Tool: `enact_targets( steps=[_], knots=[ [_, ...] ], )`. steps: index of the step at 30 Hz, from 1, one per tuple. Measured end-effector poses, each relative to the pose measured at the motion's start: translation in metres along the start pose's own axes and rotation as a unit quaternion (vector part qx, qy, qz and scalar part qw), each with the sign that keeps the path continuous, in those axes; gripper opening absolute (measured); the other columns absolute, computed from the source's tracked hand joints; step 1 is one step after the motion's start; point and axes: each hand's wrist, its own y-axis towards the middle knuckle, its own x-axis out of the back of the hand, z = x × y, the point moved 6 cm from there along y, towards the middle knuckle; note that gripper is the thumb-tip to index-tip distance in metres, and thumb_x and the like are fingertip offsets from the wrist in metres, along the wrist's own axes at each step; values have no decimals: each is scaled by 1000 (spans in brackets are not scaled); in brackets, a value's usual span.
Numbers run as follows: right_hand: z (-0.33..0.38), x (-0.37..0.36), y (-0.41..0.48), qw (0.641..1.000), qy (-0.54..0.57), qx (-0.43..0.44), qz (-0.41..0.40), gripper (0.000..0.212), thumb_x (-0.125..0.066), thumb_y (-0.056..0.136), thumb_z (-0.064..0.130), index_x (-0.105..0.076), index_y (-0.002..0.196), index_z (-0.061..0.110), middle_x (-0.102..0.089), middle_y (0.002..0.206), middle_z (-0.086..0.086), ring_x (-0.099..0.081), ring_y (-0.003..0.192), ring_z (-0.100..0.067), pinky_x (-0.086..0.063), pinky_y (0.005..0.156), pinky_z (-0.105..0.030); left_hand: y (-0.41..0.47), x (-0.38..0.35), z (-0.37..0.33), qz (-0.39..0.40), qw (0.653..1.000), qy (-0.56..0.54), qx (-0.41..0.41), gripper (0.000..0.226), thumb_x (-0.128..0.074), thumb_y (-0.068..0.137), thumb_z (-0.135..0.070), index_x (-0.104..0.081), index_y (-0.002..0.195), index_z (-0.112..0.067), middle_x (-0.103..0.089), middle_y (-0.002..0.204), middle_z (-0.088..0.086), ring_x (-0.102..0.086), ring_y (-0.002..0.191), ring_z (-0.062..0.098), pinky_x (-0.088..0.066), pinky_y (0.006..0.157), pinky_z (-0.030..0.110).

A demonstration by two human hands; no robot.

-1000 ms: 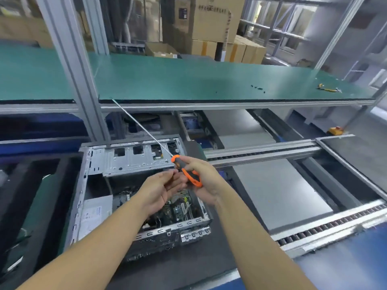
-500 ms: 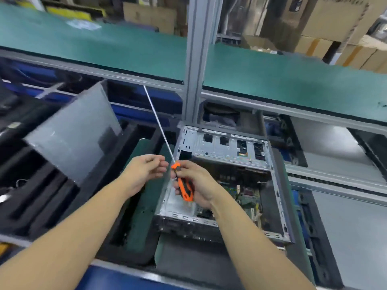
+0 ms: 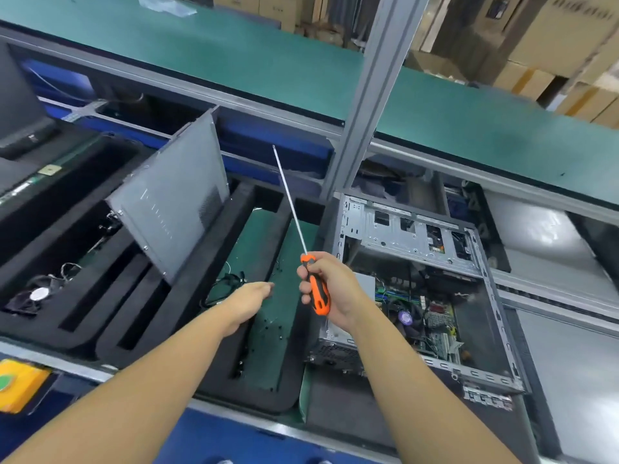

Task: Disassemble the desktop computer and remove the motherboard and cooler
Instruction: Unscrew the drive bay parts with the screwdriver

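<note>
Screwdriver [image 3: 316,296] stayed in my right hand [image 3: 335,286], fingers curled round the orange handle just left of the computer case [image 3: 415,236], shaft pointing up and away. What changed: my left hand [image 3: 249,301] swung off the case to the foam tray [image 3: 254,396] on its left. Couldn't tell if its fingers pinched a screw or hung loose. Probably a screw getting parked, so the motherboard [image 3: 432,316] still sat inside the case. Behind the case ran a green shelf [image 3: 268,61], cardboard boxes [image 3: 552,38] beyond.
</note>
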Motion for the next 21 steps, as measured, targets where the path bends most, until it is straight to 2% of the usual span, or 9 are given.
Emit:
enact_targets(
  steps=[2, 4, 7, 9, 11, 13, 15, 19, 21],
  knots=[
    [-4, -9, 3, 1000, 9, 8, -11, 23, -43, 88, 3, -54, 107, 10, -58, 77, -8, -49, 54, -19, -44, 49, -30, -5, 10, 1, 19, 998, -66, 5, 44, -32, 107, -34, -46, 145, -16, -58, 139, -1, -41, 135, 15, -21, 113, 33],
    [-7, -24, 6, 1000, 16, 22, -13, 24, -44, 86, 4, -54, 108, 10, -59, 77, -7, -50, 55, -19, -45, 49, -29, -14, 22, -2, 50, 986, -158, -18, 44, -33, 107, -41, -49, 141, -17, -65, 131, -1, -51, 131, 19, -30, 113, 42],
    [-14, -54, 8, 999, 23, 37, -2, 29, -48, 81, 6, -56, 110, 8, -61, 78, -8, -53, 57, -19, -47, 52, -31, -30, 37, -14, 112, 956, -259, -76, 44, -45, 102, -47, -56, 135, -20, -71, 118, 1, -68, 105, 19, -45, 104, 49],
    [-24, -77, 9, 999, 24, 34, 14, 27, -51, 85, 6, -59, 111, 8, -62, 80, -8, -57, 61, -19, -49, 57, -33, -44, 47, -25, 141, 946, -266, -122, 45, -54, 97, -50, -61, 133, -23, -69, 96, 0, -64, 80, 16, -54, 92, 47],
    [-31, -100, 7, 998, 1, 38, 48, 24, -48, 94, 2, -57, 116, 8, -62, 85, -9, -60, 67, -20, -50, 59, -32, -58, 59, -34, 139, 942, -263, -157, 45, -60, 94, -51, -62, 132, -28, -65, 87, -1, -59, 70, 15, -54, 74, 36],
    [-34, -122, 5, 993, -36, 55, 100, 28, -45, 96, -5, -46, 123, 2, -58, 93, -16, -59, 75, -26, -49, 61, -35, -69, 76, -38, 121, 938, -276, -170, 41, -65, 92, -46, -64, 130, -29, -68, 101, 6, -65, 81, 20, -56, 75, 39],
    [-33, -143, 3, 984, -67, 68, 150, 35, -45, 95, -11, -42, 127, 3, -59, 102, -19, -58, 84, -31, -52, 70, -41, -80, 94, -38, 109, 935, -287, -180, 36, -66, 92, -32, -66, 127, -25, -69, 114, 13, -66, 98, 25, -54, 87, 45],
    [-35, -180, 11, 966, -130, 71, 211, 45, -44, 91, -15, -44, 130, 6, -59, 103, -21, -53, 92, -35, -46, 90, -56, -103, 134, -27, 67, 935, -285, -200, 33, -64, 94, -14, -64, 127, -12, -66, 113, 21, -63, 100, 29, -54, 87, 44],
    [-43, -203, 14, 956, -158, 62, 237, 40, -49, 92, -10, -47, 127, 10, -60, 101, -18, -54, 92, -31, -48, 89, -50, -119, 155, -15, 43, 931, -292, -213, 34, -67, 92, -9, -65, 126, -14, -66, 116, 19, -65, 102, 27, -55, 85, 39]
  ],
)
